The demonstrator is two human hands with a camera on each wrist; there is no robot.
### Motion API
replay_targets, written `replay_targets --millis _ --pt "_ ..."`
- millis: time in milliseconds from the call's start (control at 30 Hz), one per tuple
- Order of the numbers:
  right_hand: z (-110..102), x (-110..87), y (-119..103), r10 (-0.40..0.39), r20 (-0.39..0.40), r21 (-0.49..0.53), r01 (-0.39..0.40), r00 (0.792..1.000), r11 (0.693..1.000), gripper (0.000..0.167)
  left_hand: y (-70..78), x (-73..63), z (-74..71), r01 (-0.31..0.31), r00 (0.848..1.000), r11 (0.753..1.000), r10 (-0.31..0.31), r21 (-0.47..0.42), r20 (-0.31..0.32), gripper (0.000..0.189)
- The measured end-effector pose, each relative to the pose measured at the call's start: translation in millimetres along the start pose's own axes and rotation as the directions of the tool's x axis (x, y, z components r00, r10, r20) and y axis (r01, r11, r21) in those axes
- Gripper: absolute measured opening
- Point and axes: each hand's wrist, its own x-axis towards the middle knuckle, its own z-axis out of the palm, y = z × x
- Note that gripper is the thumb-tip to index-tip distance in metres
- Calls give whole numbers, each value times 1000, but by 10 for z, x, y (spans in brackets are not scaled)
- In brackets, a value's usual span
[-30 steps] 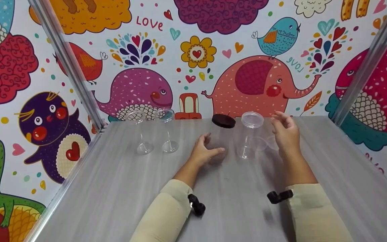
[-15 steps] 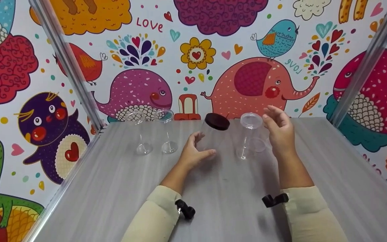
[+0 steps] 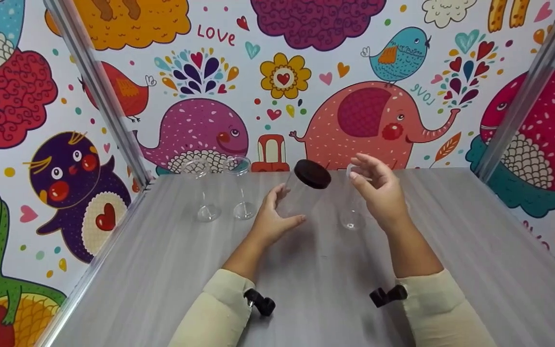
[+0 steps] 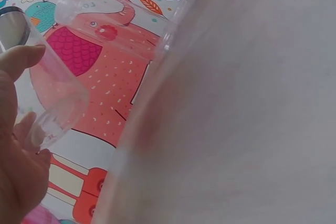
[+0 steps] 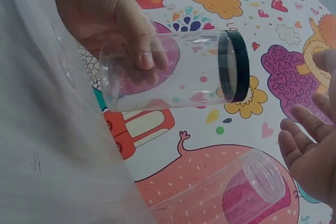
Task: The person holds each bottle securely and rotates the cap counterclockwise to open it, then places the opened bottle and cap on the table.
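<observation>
My left hand grips a clear plastic jar by its lower body, thumb on the near side. The jar is lifted off the table and tilted, with a dark screw lid on its top end. In the right wrist view the jar looks empty. My right hand is raised to the right of the lid, fingers loosely bent, touching nothing that I can see. Behind it a second clear jar, narrower and without a dark lid, stands upright; the hand hides much of it in the head view.
Two clear narrow jars, one farther left and one beside it, stand upright at the back left of the grey table. A patterned wall closes off the back, with metal posts at the corners.
The left hand has shifted left with the lidded jar, which is now tilted more. My right hand has come left towards the lid and now covers part of the upright jar.
</observation>
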Motion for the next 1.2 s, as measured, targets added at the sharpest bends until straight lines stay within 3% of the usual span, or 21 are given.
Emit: replay_targets --millis 267,467,633,933,1200 --pt "69 -34 2 40 52 -81 -36 998 996 53 153 -67 -33 6 1000 999 -7 35 26 100" --pt "91 -42 -11 37 97 -108 -27 995 994 55 238 -97 21 -33 999 997 30 72 45 99" --pt "92 -58 -28 57 119 -147 -39 991 988 53 338 -138 79 -31 998 993 24 111 62 100" --pt "104 -66 -18 -25 99 -216 46 995 975 47 446 -182 143 -64 996 986 55 154 67 101" --pt "115 -73 -49 -25 87 -272 47 996 961 50 483 -213 158 -73 996 977 61 199 67 100"
